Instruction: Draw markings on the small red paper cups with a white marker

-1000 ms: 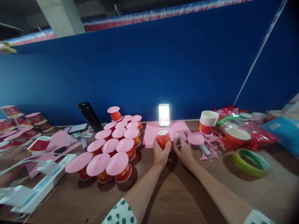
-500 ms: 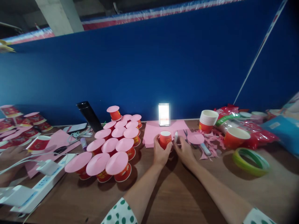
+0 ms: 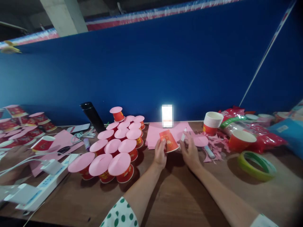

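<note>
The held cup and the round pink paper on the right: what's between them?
The right hand, holding a small white tube; the head view shows it.

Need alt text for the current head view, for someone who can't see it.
The left hand grips a tilted red cup while the right hand holds a slim white item. To their left, red cups topped with pink discs stand on a brown table.

Tipped the red cup (image 3: 169, 142) in the left hand (image 3: 161, 153) at the near edge of the pink paper (image 3: 153, 134), hiding its white end; leaned the white tube (image 3: 183, 136) in the right hand (image 3: 189, 152) rightward, farther over that paper.
</note>
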Available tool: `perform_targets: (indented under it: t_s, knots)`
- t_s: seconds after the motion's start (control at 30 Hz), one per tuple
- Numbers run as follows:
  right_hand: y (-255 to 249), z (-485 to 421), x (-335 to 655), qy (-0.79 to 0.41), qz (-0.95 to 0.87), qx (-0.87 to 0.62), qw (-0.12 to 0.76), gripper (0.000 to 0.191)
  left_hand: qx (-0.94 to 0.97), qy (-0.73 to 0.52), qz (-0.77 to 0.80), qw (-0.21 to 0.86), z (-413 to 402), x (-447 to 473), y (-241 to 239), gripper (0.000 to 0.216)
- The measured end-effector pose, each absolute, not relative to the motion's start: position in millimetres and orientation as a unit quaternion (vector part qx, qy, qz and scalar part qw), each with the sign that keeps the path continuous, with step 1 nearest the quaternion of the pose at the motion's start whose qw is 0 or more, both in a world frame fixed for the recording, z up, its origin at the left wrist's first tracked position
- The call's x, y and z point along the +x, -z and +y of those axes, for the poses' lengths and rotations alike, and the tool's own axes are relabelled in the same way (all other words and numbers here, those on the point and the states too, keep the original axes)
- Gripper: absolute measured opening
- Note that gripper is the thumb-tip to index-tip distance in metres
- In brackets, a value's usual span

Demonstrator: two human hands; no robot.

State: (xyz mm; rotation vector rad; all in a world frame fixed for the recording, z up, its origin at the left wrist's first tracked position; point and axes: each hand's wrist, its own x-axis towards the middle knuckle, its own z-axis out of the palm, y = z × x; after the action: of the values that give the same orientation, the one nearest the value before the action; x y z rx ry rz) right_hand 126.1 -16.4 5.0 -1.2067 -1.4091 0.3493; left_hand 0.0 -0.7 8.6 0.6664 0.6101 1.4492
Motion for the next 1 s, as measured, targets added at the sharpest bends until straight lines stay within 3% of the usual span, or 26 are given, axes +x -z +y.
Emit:
perform_targets:
  t_s: [0.13,0.5,1.0]
  knots:
    - [-5.6,-17.5,126.8,-0.106,-0.642,-0.501,0.571,0.028,0.212,-0.596,0.225,0.741,2.9,-2.7,-10.8,0.021]
    - [-7.6,-22.1,121.2,-0.075,-0.682,-0.479,0.548,0.025,0.149,-0.546,0.188,0.803,3.7,-11.0,-19.8,0.036]
    - [-11.9,-26.1,119.7,-0.052,-0.703,-0.467,0.534,0.025,0.148,-0.551,0.189,0.799,2.0,-10.0,-23.7,0.048]
